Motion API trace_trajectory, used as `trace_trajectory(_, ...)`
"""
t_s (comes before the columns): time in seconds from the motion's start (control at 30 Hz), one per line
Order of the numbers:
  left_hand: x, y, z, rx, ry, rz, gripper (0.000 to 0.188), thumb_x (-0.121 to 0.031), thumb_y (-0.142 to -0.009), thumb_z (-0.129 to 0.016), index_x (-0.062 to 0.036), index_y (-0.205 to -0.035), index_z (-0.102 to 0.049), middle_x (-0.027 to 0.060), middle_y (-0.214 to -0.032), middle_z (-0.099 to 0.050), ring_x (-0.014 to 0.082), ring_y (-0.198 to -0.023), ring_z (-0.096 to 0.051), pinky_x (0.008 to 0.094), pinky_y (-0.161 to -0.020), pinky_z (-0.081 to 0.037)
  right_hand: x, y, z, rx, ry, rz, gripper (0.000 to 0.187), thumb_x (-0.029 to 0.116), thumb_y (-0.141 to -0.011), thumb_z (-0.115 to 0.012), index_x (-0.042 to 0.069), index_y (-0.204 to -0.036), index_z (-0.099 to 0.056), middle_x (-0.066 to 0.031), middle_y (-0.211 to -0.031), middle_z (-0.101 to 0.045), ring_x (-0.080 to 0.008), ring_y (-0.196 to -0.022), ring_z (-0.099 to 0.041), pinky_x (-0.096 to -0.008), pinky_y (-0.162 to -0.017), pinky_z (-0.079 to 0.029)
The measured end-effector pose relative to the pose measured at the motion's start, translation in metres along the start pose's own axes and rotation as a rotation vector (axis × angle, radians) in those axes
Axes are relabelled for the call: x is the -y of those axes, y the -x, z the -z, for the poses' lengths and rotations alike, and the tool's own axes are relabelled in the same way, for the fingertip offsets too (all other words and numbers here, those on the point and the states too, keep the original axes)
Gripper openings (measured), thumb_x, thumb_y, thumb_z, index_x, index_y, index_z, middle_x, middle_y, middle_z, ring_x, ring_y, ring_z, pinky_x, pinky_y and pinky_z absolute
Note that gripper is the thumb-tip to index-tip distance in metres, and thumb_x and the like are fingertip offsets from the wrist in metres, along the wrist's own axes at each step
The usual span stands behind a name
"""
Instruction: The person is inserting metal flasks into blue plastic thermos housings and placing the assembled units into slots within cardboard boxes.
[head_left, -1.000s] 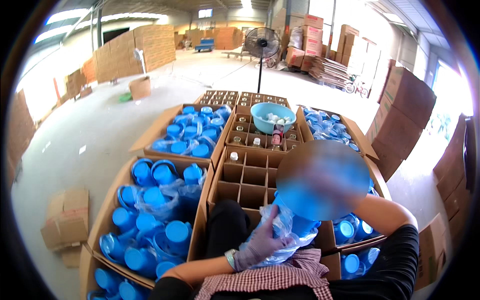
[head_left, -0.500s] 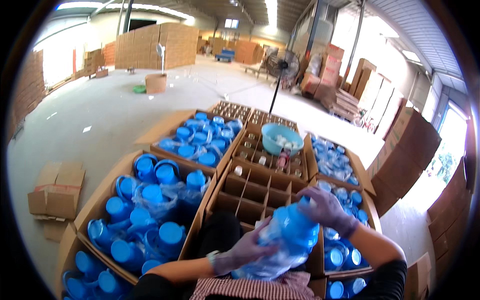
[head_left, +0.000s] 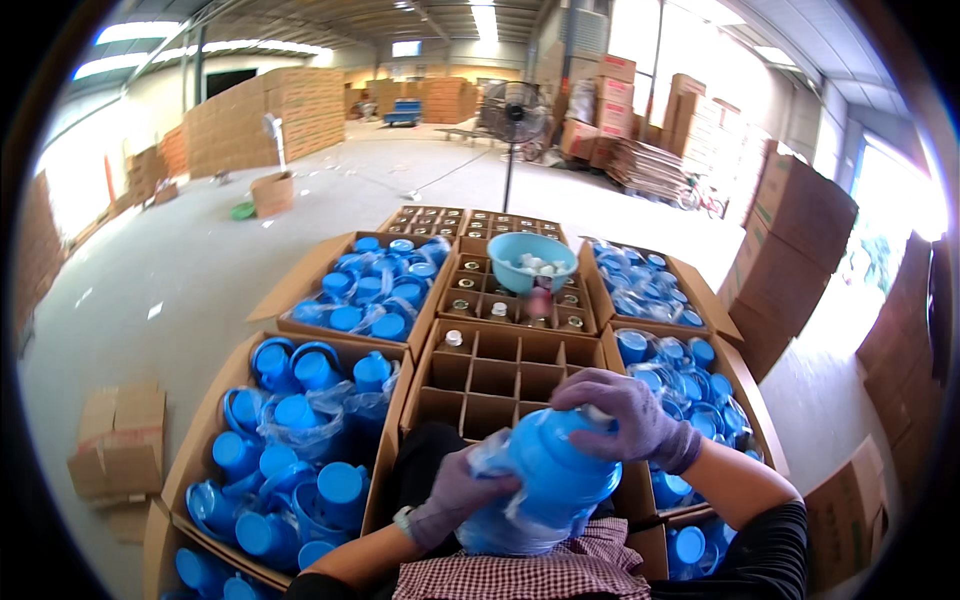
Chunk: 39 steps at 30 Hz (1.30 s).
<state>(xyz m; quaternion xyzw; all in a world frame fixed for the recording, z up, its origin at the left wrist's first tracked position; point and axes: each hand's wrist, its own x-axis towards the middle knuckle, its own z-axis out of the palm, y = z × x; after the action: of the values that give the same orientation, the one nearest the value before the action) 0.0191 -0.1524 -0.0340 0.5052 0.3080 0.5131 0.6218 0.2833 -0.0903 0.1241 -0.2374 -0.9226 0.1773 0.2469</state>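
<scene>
We hold a blue plastic jug (head_left: 555, 475) in thin clear wrap: our left hand (head_left: 455, 495) cups its side, our right hand (head_left: 625, 420) closes its fingers over the top. It looks light, rigid and slippery, so gripping the neck seems safest.

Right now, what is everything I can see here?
Blue jug: one, partly in clear plastic wrap, held in the lap.
Divided carton: one, brown, mostly open cells, just ahead.
Cartons of blue jugs: several, left and right.
Bowl: one, teal, holding small white pieces, on a farther divided carton.
Standing fan: one, dark, mid-floor.
Stacked cartons: many, brown, along the walls.
Left hand: gloved, on the jug's wrap.
Right hand: gloved, over the jug's top.
</scene>
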Motion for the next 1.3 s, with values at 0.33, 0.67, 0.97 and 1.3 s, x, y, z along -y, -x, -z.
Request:
trace_trajectory(0.33, -0.018, 0.05, 0.095, -0.189, 0.604, -0.324, 0.073, -0.063, -0.104, -0.04, -0.0161, -0.16, -0.041, 0.014, -0.16, -0.048, 0.0384, -0.144, -0.048, 0.0611, -0.121, -0.035, -0.083, 0.155, -0.148, -0.786, -0.594, -0.589, 0.023, 0.015, -0.092, -0.076, -0.001, -0.109, -0.072, -0.0114, -0.106, -0.071, -0.0185, -0.098, -0.067, -0.0324, -0.087, -0.054)
trace_trajectory(0.67, -0.024, 0.094, 0.075, -0.52, 0.962, -0.344, 0.083, -0.073, -0.101, -0.033, -0.0201, -0.165, -0.033, 0.0095, -0.172, -0.032, 0.0399, -0.156, -0.03, 0.066, -0.124, -0.026, -0.051, 0.067, -0.151, -0.626, -0.016, 0.288, 0.042, 0.011, -0.087, -0.078, 0.002, -0.126, -0.064, -0.0192, -0.113, -0.071, -0.0326, -0.094, -0.074, -0.0412, -0.084, -0.06)
trace_trajectory(0.97, 0.008, 0.122, 0.131, -0.52, -0.088, -0.52, 0.078, -0.066, -0.103, -0.04, -0.0226, -0.167, -0.028, 0.0103, -0.174, -0.024, 0.0404, -0.157, -0.027, 0.0643, -0.126, -0.021, -0.057, 0.062, -0.227, -0.38, -1.519, -0.406, 0.041, 0.013, -0.095, -0.073, 0.004, -0.134, -0.063, -0.0137, -0.128, -0.068, -0.0259, -0.117, -0.067, -0.0404, -0.102, -0.056)
trace_trajectory(1.3, 0.028, 0.109, 0.12, -0.098, 0.275, -0.587, 0.082, -0.069, -0.099, -0.045, -0.0252, -0.166, -0.029, 0.0118, -0.169, -0.036, 0.0385, -0.152, -0.038, 0.0678, -0.123, -0.025, -0.049, 0.06, -0.207, -0.638, -1.701, -0.359, 0.027, 0.018, -0.107, -0.059, 0.001, -0.128, -0.062, -0.0171, -0.126, -0.072, -0.0285, -0.101, -0.075, -0.043, -0.092, -0.062)
